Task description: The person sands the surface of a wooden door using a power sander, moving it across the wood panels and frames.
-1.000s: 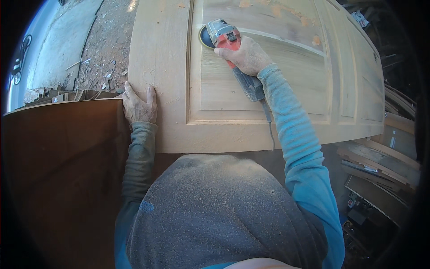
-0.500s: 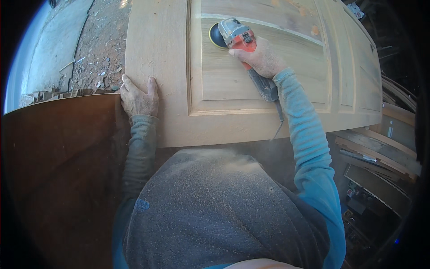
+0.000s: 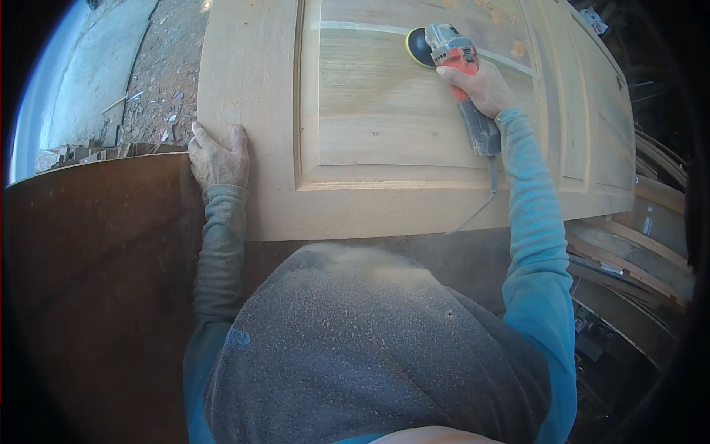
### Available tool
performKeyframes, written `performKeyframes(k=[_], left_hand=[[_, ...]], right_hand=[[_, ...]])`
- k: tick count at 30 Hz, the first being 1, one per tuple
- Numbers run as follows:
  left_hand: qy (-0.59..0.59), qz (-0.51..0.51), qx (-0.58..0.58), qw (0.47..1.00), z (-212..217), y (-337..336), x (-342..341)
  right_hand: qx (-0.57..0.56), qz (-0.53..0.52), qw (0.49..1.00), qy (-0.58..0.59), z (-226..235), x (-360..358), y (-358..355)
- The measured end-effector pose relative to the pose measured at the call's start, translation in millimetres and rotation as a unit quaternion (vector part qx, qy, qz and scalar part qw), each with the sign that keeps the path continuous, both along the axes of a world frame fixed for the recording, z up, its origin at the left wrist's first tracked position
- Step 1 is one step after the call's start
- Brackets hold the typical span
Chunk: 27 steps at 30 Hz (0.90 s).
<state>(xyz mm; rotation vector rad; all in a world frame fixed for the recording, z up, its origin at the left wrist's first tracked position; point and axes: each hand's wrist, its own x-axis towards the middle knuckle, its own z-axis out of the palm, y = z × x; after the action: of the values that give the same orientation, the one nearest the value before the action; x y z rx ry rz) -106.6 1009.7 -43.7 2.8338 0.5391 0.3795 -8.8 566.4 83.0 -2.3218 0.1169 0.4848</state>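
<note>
Bright upper left, dark corners

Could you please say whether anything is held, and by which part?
The right hand holds the angle grinder by its red body; whether the left hand grips the panelled door cannot be told.

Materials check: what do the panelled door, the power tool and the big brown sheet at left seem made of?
Panelled door: bare wood, apparently unvarnished; pale, matt, with visible grain.
Power tool: red and dark grey casing, probably plastic; the silvery head looks like metal, by its sheen.
Brown sheet: possibly smooth wood-based board; too dark to be sure.
</note>
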Motion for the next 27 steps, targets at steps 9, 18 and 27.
performKeyframes(k=[9, 18, 27], left_hand=[[0.008, 0.006, 0.002, 1.0, -3, 11, -7], [-0.045, -0.16, 0.096, 0.981, 6, -19, 0], [0.057, -0.303, 0.042, 0.95, 8, -185, 129]], right_hand=[[-0.043, 0.093, 0.991, -0.091, -33, -94, 50], [0.041, -0.121, 0.991, -0.045, -7, -54, -98], [0.051, -0.053, 0.996, -0.046, 2, -128, -80]])
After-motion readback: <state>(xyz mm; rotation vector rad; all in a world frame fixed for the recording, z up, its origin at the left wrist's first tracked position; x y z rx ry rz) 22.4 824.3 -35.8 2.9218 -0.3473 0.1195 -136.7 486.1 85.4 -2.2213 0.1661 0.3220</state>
